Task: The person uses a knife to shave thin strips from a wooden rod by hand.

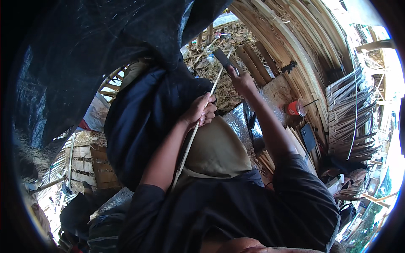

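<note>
A long, thin pale strip (218, 79), which looks like split bamboo or cane, runs slantwise from beside my body up past my lap. My left hand (201, 110) is closed round it above my khaki-clad thigh. Farther up and to the right, my right hand (244, 82) grips a knife with a broad dark blade (222, 58). The blade lies against or just beside the strip's far part; whether they touch I cannot tell. The fingers of my right hand hide most of the knife's handle.
A dark plastic sheet (97, 46) hangs at the upper left. Curving wooden slats (291, 38) and dried palm leaves (352, 114) stand at the right. Near them are a red cup (296, 108) with a straw and a dark phone (308, 137). Straw and shavings (240, 36) litter the ground ahead.
</note>
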Demonstrator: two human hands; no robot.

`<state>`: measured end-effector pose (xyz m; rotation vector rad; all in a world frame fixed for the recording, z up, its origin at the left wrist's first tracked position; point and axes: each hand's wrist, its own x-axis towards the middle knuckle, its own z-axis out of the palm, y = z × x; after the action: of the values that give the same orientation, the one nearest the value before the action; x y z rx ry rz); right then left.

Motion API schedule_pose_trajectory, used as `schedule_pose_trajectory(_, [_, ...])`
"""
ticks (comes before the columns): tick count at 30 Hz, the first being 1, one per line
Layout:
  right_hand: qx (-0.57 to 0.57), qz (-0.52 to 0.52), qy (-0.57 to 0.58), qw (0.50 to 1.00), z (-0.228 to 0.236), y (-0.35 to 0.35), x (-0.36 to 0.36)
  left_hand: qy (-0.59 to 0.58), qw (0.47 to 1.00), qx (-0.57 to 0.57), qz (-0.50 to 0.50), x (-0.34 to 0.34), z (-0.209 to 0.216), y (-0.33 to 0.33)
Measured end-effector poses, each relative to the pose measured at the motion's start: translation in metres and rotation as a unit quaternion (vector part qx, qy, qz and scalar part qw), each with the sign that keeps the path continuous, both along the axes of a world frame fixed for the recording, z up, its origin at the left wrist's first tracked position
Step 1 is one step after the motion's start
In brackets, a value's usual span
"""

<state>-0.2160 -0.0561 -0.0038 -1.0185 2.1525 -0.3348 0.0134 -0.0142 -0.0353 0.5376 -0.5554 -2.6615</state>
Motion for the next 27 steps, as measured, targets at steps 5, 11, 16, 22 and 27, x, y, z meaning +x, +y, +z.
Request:
schedule_pose_trajectory(5, [0.001,0.139,0.050,0.989,0.002,0.014,0.008,-0.019,1.000,0.015,0.001,-0.002,0.000,0.003])
schedule_pose_trajectory(11, [0.043,0.161,0.114,0.979,0.013,0.017,0.012,-0.058,0.998,-0.030,0.006,-0.008,0.003,0.005])
schedule_pose_trajectory(16, [-0.025,0.125,0.064,0.990,0.011,0.022,-0.001,-0.068,0.997,-0.044,0.012,-0.016,0.001,0.006])
schedule_pose_trajectory(22, [0.026,0.137,0.058,0.988,0.018,0.016,-0.002,-0.038,0.998,-0.041,0.021,-0.012,0.001,0.006])
schedule_pose_trajectory(27, [0.012,0.106,0.045,0.993,0.009,0.020,-0.003,-0.046,0.998,-0.037,0.029,-0.010,0.003,0.002])
